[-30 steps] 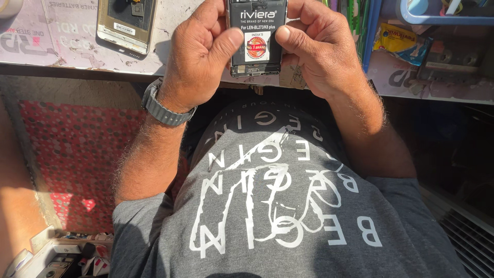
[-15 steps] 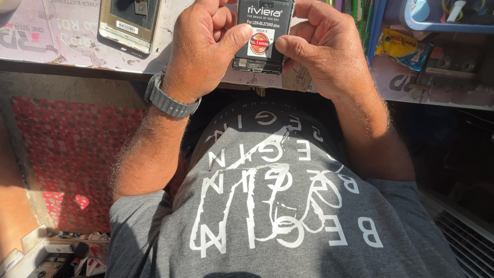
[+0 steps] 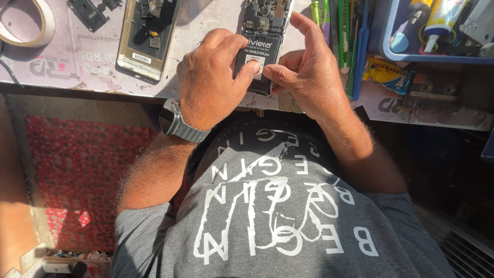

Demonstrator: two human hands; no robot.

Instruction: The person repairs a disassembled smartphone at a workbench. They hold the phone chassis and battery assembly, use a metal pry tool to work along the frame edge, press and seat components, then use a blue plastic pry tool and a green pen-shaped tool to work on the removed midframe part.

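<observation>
Both thumbs are pressing on the black battery (image 3: pixel 261 56), tips nearly meeting over its lower label. The battery is sitting in the opened phone (image 3: pixel 263 31), which is lying flat on the bench (image 3: pixel 92 77) near its front edge, circuit board showing above the battery.

Left hand (image 3: pixel 208 85) is curled over the phone's left side, fingers closed on its edge, thumb down on the battery. Right hand (image 3: pixel 309 72) is gripping the right side, index finger lying up along the phone's edge, thumb pointing in toward the left thumb. Grey-banded watch (image 3: pixel 177 123) is sitting on the left wrist.

Left of the hands: a second opened phone shell (image 3: pixel 146 36), lying flat, well apart. A tape roll (image 3: pixel 31 25) is sitting at the far left corner. Right of the hands: green and blue tools (image 3: pixel 345 41) are lying just beside the right hand, then a blue tray (image 3: pixel 391 51) holding glue bottles.
</observation>
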